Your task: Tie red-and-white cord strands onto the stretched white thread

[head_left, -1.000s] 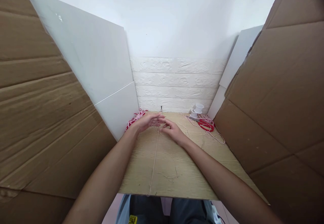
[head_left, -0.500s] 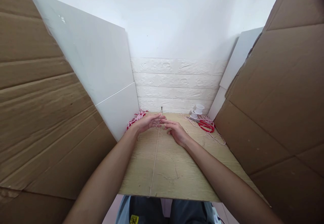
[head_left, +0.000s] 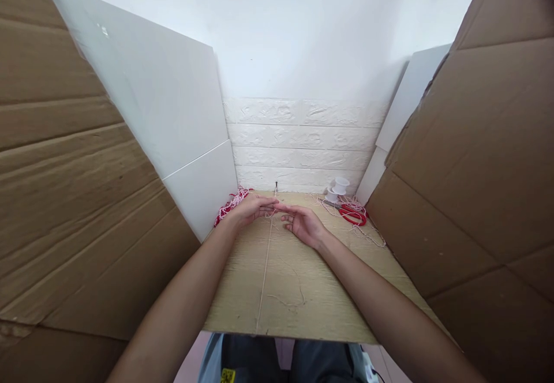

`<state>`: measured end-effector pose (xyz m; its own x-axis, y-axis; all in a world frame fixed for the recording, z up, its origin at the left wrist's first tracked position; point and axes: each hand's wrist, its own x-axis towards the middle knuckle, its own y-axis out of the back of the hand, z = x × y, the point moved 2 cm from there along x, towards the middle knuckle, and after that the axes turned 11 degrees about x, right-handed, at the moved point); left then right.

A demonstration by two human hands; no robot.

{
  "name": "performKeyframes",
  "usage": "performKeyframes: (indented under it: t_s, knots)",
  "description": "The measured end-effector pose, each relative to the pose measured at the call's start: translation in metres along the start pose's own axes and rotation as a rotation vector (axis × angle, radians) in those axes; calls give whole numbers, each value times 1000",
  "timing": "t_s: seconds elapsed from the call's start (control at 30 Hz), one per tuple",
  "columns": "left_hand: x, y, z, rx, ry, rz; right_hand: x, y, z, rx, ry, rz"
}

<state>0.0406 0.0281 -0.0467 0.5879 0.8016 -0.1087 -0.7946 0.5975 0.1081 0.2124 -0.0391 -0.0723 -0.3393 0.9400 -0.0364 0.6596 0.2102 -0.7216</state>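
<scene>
A thin pale string (head_left: 265, 273) runs from a small dark nail (head_left: 276, 186) at the back edge of the board, under my hands, down to the front edge. My left hand (head_left: 252, 209) is closed around the string close to the nail, fingertips pointing right. Opposite it, my right hand (head_left: 306, 228) has its index finger and thumb pinched at the same spot, touching the left fingertips; its other fingers curl loosely. Small loops of string show below the left fingers. The knot or crossing between the fingertips is hidden.
Red-handled scissors (head_left: 352, 214) lie at the back right among pink-and-white cord (head_left: 367, 235), beside white spools (head_left: 340, 186). A red and pink cord bundle (head_left: 234, 203) sits at the back left. Loose thread (head_left: 288, 303) lies on the board. Cardboard walls (head_left: 485, 158) flank both sides.
My right hand has turned slightly, its palm showing more, and its fingertips have shifted left against the left ones. My left fingers have drawn closer together.
</scene>
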Motion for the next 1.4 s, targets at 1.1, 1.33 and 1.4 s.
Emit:
performKeyframes:
  t_s: [1.1,1.33,1.4]
  knots:
    - [-3,-3,2,-13,-34,173,-14,-13,-2,63,-250,-222]
    - [1,3,-7,-32,-28,182,-19,-19,-3,-9,-293,-268]
    - [1,4,-8,-29,-28,176,-20,-20,-3,-16,-314,-298]
